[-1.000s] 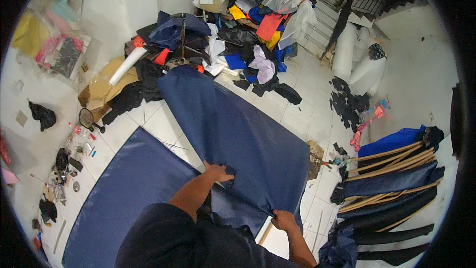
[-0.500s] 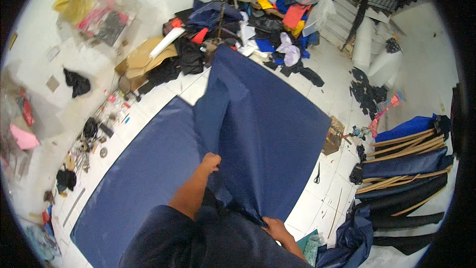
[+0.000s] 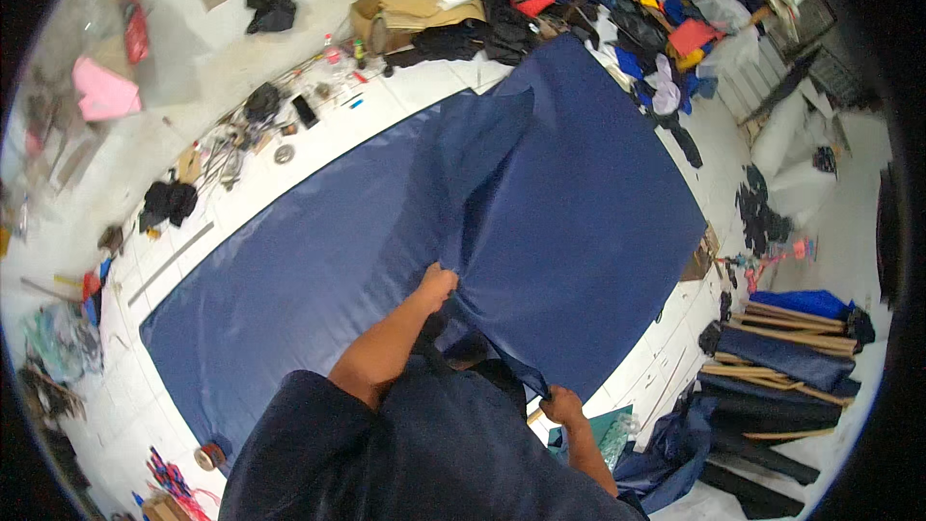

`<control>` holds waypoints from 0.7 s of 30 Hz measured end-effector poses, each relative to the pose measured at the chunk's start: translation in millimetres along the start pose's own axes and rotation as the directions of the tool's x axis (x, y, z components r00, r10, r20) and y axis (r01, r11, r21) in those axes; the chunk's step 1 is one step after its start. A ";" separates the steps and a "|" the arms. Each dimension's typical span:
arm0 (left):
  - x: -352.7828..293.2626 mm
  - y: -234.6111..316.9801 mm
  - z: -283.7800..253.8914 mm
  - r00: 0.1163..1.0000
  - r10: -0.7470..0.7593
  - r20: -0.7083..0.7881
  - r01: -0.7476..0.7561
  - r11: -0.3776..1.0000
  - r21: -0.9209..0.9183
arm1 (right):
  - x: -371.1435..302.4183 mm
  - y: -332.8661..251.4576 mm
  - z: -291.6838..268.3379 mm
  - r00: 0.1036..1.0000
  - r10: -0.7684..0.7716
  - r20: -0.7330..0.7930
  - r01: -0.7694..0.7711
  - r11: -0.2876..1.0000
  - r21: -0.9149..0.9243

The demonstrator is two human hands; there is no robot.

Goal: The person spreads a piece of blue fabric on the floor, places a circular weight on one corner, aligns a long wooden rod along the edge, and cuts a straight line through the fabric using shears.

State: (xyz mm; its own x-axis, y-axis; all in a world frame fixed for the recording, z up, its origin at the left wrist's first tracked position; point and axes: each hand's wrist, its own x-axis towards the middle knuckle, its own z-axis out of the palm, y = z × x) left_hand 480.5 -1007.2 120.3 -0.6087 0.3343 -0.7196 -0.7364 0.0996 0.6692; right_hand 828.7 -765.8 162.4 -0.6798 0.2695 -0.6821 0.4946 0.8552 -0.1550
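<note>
A large sheet of dark navy fabric [image 3: 588,183] rises in folds before me, its near edge gripped in both fists. My left hand [image 3: 440,287] is closed on that edge near the middle. Lower and further right, my right hand [image 3: 562,406] clenches the same sheet at its near corner. Under and to the left of it lies a flat navy layer [image 3: 299,260] spread over the floor; I cannot tell whether the two are one piece. Between my hands the edge sags, and part of the fold is hidden by my body.
Wooden sticks [image 3: 772,328] and dark cloth lie at the right. A heap of scraps [image 3: 666,29] fills the back, beside brown cardboard [image 3: 429,2]. Small tools, a phone [image 3: 305,111] and a bottle [image 3: 332,50] line the left. A spool [image 3: 208,456] sits by the sheet's near left corner.
The view has swung leftward, shifting the scene to the right. Both hands still grip the fabric; its folded part stretches farther across the flat layer.
</note>
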 end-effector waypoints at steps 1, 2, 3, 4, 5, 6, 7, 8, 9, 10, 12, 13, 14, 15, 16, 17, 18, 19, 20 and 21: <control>-10.9 -3.1 -12.3 1.000 0.007 -0.011 -0.006 1.000 0.019 | -7.6 -12.9 3.2 0.999 0.004 0.046 -0.002 0.999 -0.051; -25.5 -3.5 -22.8 1.000 0.011 -0.022 -0.010 0.999 0.039 | -14.0 -21.3 10.9 0.996 0.014 0.093 -0.005 0.995 -0.102; -41.5 -5.6 -33.7 0.997 0.075 0.034 -0.075 0.997 0.001 | -19.2 -29.7 18.1 0.990 0.049 0.135 -0.033 0.992 -0.123; -66.1 -10.8 -47.5 0.989 0.128 0.078 -0.126 0.991 -0.037 | -30.0 -38.4 30.9 0.983 0.079 0.164 -0.062 0.992 -0.109; -72.8 -29.0 -70.9 0.983 0.145 0.115 -0.139 0.989 -0.057 | -36.0 -52.3 45.2 0.976 0.085 0.201 -0.066 0.993 -0.100; -79.2 -48.2 -92.2 0.975 0.162 0.150 -0.151 0.985 -0.079 | -42.1 -65.1 58.5 0.966 0.093 0.239 -0.072 0.993 -0.095; -86.9 -63.1 -105.2 0.978 0.162 0.134 -0.165 0.986 0.016 | -43.6 -73.1 72.5 0.933 0.077 0.350 -0.038 0.992 -0.116; -95.0 -75.3 -121.4 0.980 0.164 0.110 -0.176 0.978 0.111 | -52.6 -76.9 98.3 0.964 -0.007 0.266 0.038 0.993 -0.113; -117.8 -73.0 -121.1 0.979 0.182 0.096 -0.193 0.974 0.118 | -70.1 -64.5 127.3 0.985 -0.068 0.158 0.085 0.991 -0.106; -142.3 -69.2 -127.9 0.977 0.200 0.072 -0.208 0.968 0.138 | -76.7 -68.9 150.9 0.989 -0.141 0.051 0.145 0.985 -0.092; -150.9 -96.0 -179.5 0.966 0.248 0.080 -0.256 0.959 0.119 | -82.5 -118.6 177.5 0.952 0.088 0.293 -0.040 0.985 -0.167; -158.7 -115.5 -211.7 0.961 0.262 0.092 -0.272 0.955 0.114 | -104.0 -169.7 177.7 0.956 0.076 0.284 -0.044 0.992 -0.118; -175.7 -128.4 -234.0 0.972 0.210 0.107 -0.223 0.965 0.135 | -135.3 -212.0 174.0 0.963 0.093 0.255 -0.077 0.995 -0.071; -190.3 -127.9 -243.3 0.975 0.179 0.134 -0.198 0.970 0.143 | -150.5 -217.8 178.2 0.973 0.096 0.211 -0.074 0.991 -0.108; -203.1 -124.7 -261.1 0.974 0.150 0.167 -0.179 0.969 0.169 | -165.5 -228.6 195.4 0.982 0.097 0.161 -0.077 0.989 -0.129; -215.5 -123.5 -276.2 0.971 0.173 0.167 -0.199 0.968 0.153 | -175.6 -237.4 210.3 0.989 0.092 0.114 -0.074 0.985 -0.155; -229.9 -125.0 -289.8 0.967 0.194 0.166 -0.217 0.967 0.136 | -182.2 -248.4 225.5 0.984 0.102 0.145 -0.077 0.982 -0.170; -244.0 -130.5 -305.3 0.963 0.212 0.164 -0.233 0.965 0.120 | -184.7 -256.1 246.4 0.978 0.112 0.178 -0.079 0.979 -0.186; -257.5 -140.0 -328.3 0.964 0.224 0.140 -0.239 0.966 0.103 | -187.5 -278.5 260.0 0.968 0.109 0.224 -0.062 0.977 -0.205; -246.7 -161.3 -352.2 0.941 0.277 0.194 -0.292 0.955 0.054 | -193.8 -301.5 276.0 0.972 0.146 0.183 -0.101 0.967 -0.234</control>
State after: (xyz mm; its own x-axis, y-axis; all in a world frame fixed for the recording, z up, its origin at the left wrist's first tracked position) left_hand 645.4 -1435.8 124.5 -0.7193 0.5243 -0.4557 -0.5095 0.0477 0.8591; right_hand 960.9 -1198.0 144.1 -0.4893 0.3056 -0.8168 0.4202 0.9033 0.0862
